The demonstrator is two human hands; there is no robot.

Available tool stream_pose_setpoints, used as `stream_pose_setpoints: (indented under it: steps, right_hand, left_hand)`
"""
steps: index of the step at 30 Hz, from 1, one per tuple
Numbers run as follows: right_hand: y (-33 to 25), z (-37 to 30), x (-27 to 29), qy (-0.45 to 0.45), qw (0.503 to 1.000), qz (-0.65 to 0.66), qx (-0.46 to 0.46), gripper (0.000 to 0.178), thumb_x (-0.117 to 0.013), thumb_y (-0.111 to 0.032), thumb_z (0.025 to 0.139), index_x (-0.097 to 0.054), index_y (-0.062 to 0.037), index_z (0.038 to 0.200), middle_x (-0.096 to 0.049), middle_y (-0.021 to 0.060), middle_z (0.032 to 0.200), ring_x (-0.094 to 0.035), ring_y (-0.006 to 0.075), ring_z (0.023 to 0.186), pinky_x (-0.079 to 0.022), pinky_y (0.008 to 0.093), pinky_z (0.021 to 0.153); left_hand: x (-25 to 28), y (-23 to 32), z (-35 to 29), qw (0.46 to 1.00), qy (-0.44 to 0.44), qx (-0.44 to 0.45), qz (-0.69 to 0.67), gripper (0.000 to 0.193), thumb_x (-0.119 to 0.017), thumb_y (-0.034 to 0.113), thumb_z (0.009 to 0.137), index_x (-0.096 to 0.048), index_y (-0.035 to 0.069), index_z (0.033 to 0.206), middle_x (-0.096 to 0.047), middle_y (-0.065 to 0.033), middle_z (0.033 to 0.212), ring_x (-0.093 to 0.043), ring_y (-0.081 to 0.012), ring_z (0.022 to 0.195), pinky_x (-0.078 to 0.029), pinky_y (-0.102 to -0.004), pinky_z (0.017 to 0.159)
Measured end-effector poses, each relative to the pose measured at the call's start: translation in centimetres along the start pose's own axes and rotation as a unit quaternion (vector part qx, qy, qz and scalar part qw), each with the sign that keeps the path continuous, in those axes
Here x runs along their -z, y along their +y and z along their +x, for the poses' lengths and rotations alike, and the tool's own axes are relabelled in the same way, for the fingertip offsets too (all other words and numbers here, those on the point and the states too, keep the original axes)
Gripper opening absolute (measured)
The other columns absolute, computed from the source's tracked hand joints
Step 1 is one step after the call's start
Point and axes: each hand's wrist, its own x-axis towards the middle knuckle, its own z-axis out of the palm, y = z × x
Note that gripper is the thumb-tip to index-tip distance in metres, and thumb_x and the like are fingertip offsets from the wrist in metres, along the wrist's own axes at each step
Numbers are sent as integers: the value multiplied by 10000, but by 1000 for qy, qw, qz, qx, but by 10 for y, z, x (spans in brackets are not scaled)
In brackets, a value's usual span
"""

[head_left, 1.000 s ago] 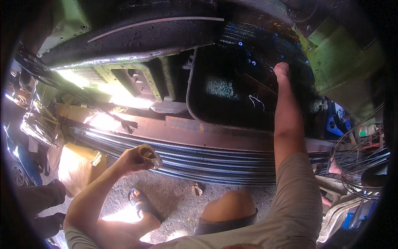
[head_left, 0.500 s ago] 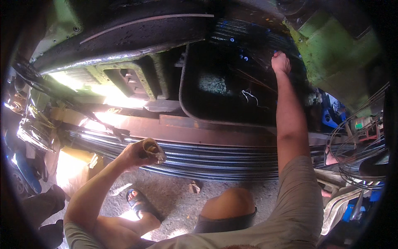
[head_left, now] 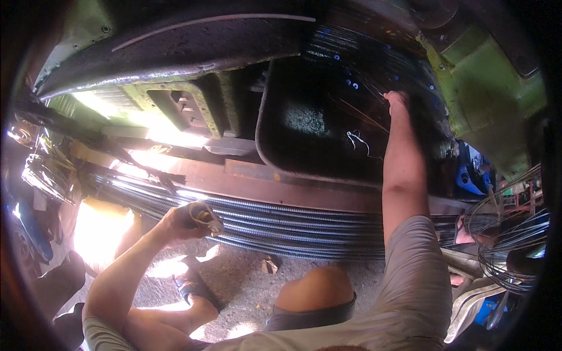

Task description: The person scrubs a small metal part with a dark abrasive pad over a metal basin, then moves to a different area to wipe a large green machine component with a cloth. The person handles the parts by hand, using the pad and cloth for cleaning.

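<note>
My left hand (head_left: 181, 224) is wrapped round a tan, cup-like thing with a crumpled rim (head_left: 205, 215); its open end faces away from me, and I cannot make out what lies inside. With the arm stretched far forward, my right hand (head_left: 397, 100) is closed at the dark, shiny metal panel (head_left: 328, 146), fingertips at or close to its surface. Whether those fingers pinch something small is too hard to see. Small round bluish-white spots, like washers (head_left: 355, 86), dot the panel near that hand. A white string (head_left: 357, 143) and a thin rod (head_left: 364, 114) lie on it.
Long ribbed steel bars (head_left: 293, 231) run across the floor before me. Coiled wire (head_left: 503, 234) stands at the right beside a blue plastic thing (head_left: 470, 172). Green metal bodywork (head_left: 486, 88) rises at upper right. At left are a bright carton (head_left: 105, 231) and my sandalled foot (head_left: 190, 285).
My right hand has come a little nearer to me over the panel, away from the spot it was at. My left hand has shifted slightly left, still holding the tan thing.
</note>
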Motion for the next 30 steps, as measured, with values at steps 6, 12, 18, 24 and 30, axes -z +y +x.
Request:
stream_pose_setpoints:
  steps: [6, 12, 18, 24, 30]
  right_hand:
    - [-3, 2, -11, 1, 998, 46, -31, 450, -840, -170, 733, -711, 35, 1113, -693, 206, 1231, -664, 295, 1142, -503, 397, 972]
    - [-2, -1, -9, 18, 993, 104, -46, 408, -823, -142, 735, -718, 35, 1088, -708, 201, 1198, -679, 286, 1102, -510, 389, 950]
    - [-15, -16, 7, 51, 982, 139, 121, 290, -806, -121, 744, -746, -3, 1002, -750, 142, 1040, -703, 242, 961, -526, 367, 882]
    - [-33, -58, 37, 22, 962, 168, 214, 201, -790, -159, 767, -756, -74, 946, -749, 88, 896, -692, 196, 846, -526, 349, 793]
    - [-16, -86, 53, 116, 964, -6, 238, 183, -778, -226, 751, -742, -153, 915, -755, 71, 928, -721, 287, 897, -545, 410, 803]
  left_hand:
    - [-3, 7, -7, 999, 7, 32, -18, 399, -783, 281, 808, -658, 116, 1149, -719, -33, 1018, -681, -152, 948, -534, -326, 886]
    - [-2, 35, -22, 994, 39, 81, 56, 428, -785, 275, 805, -659, 113, 1180, -726, -42, 1013, -687, -162, 951, -535, -324, 887]
    - [-10, 45, -22, 989, 32, 86, 116, 476, -792, 264, 793, -647, 89, 1211, -730, -85, 1024, -701, -186, 934, -548, -343, 865]
    - [-23, 36, -11, 997, -8, 9, 72, 446, -775, 280, 826, -644, 119, 1221, -722, -76, 1089, -695, -197, 965, -549, -357, 887]
    - [-39, 57, 29, 988, -51, -63, 134, 418, -775, 247, 825, -652, 111, 1201, -708, -63, 1124, -683, -206, 1057, -538, -348, 943]
